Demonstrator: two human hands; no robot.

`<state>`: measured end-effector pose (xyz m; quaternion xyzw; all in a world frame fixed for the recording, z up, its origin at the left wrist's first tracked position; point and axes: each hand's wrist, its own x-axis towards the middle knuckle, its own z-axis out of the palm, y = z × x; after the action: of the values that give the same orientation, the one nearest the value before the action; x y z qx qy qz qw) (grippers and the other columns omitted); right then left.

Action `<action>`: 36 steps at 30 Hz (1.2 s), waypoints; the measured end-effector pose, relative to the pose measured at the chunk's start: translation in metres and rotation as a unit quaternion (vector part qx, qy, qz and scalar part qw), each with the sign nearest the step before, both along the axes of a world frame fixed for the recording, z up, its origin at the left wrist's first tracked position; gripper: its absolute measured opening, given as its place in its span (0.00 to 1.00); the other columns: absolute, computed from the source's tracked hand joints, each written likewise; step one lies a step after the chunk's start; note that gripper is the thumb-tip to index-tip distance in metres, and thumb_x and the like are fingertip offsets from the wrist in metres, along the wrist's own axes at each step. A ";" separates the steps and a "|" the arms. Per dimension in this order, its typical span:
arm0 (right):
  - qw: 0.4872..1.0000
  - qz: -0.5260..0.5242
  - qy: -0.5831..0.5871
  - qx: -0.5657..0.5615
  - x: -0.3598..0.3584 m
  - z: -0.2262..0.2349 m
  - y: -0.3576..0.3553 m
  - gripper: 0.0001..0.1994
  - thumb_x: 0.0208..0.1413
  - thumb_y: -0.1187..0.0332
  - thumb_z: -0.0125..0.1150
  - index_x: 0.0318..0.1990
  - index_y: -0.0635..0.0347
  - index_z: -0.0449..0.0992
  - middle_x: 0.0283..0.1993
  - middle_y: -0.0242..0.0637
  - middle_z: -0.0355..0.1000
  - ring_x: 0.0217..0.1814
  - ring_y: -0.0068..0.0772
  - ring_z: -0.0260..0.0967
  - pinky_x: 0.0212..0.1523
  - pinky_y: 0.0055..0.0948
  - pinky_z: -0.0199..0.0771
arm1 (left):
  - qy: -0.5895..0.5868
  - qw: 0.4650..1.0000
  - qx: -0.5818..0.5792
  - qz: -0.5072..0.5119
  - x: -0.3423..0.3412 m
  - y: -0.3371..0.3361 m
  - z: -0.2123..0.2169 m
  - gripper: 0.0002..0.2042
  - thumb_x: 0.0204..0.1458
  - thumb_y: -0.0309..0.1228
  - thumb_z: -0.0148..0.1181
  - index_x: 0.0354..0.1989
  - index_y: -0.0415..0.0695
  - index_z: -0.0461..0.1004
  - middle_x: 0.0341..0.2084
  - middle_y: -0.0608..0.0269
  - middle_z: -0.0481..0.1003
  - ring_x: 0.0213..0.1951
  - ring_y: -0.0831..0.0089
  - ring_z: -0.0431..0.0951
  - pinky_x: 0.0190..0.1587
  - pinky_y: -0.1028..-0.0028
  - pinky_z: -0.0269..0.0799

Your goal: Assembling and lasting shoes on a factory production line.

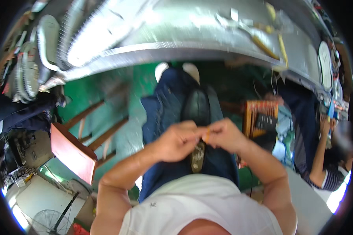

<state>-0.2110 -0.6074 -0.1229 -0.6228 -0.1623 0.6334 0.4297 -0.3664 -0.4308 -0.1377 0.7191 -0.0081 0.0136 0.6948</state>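
Note:
A dark shoe (196, 106) lies lengthwise on my lap, its black toe part pointing away from me and its worn-looking brown inner sole (197, 157) near my belly. Above the middle of it my left hand (178, 141) and my right hand (226, 135) come together, fingers curled and tips meeting. A small orange-yellow strip (207, 134) shows at my right fingertips; whether it is held or worn on a finger cannot be told. My left fingers are pinched closed, and what they hold is hidden. The hands cover part of the shoe.
A metal workbench (176, 33) spans the far side, bearing a yellow-handled tool (264, 45) and pale soles (49, 39). A reddish stool (72, 150) stands at left, a woven-topped seat (259, 117) at right. Another person's arm (321, 156) is at far right.

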 end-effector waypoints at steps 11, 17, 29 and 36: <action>0.990 0.112 -0.079 0.022 -0.003 0.009 -0.005 0.06 0.63 0.69 0.60 0.39 0.62 0.76 0.32 0.31 0.73 0.32 0.22 0.71 0.30 0.28 0.70 | -0.149 0.950 0.271 -0.038 0.025 0.017 0.010 0.07 0.49 0.23 0.66 0.36 0.39 0.78 0.47 0.54 0.71 0.49 0.53 0.75 0.51 0.62 0.74; 0.782 0.342 -0.514 -0.079 0.000 0.011 -0.042 0.17 0.63 0.60 0.62 0.48 0.66 0.73 0.57 0.49 0.70 0.56 0.54 0.72 0.52 0.46 0.75 | 0.080 0.887 0.392 -0.231 -0.012 0.046 0.032 0.11 0.49 0.28 0.68 0.39 0.40 0.76 0.51 0.51 0.72 0.52 0.51 0.76 0.54 0.60 0.75; 0.976 -0.092 0.176 0.090 -0.024 0.011 -0.051 0.54 0.40 0.66 0.70 0.74 0.70 0.43 0.63 0.44 0.63 0.68 0.38 0.63 0.69 0.33 0.61 | 0.295 0.748 0.587 0.097 0.223 0.239 0.179 0.42 0.52 0.56 0.65 0.61 0.26 0.66 0.60 0.34 0.69 0.62 0.45 0.72 0.64 0.61 0.66; 0.975 -0.136 -0.090 0.154 0.089 0.072 -0.013 0.45 0.37 0.71 0.72 0.68 0.65 0.61 0.63 0.45 0.69 0.66 0.36 0.68 0.67 0.34 0.66 | 0.175 0.836 0.485 0.186 0.200 0.249 0.184 0.40 0.53 0.55 0.65 0.66 0.36 0.66 0.59 0.39 0.72 0.62 0.51 0.72 0.64 0.64 0.65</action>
<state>-0.1221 -0.6206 -0.0509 -0.6196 -0.2099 0.4781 0.5861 -0.1662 -0.1815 0.0465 0.9422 0.2421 0.0106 0.2313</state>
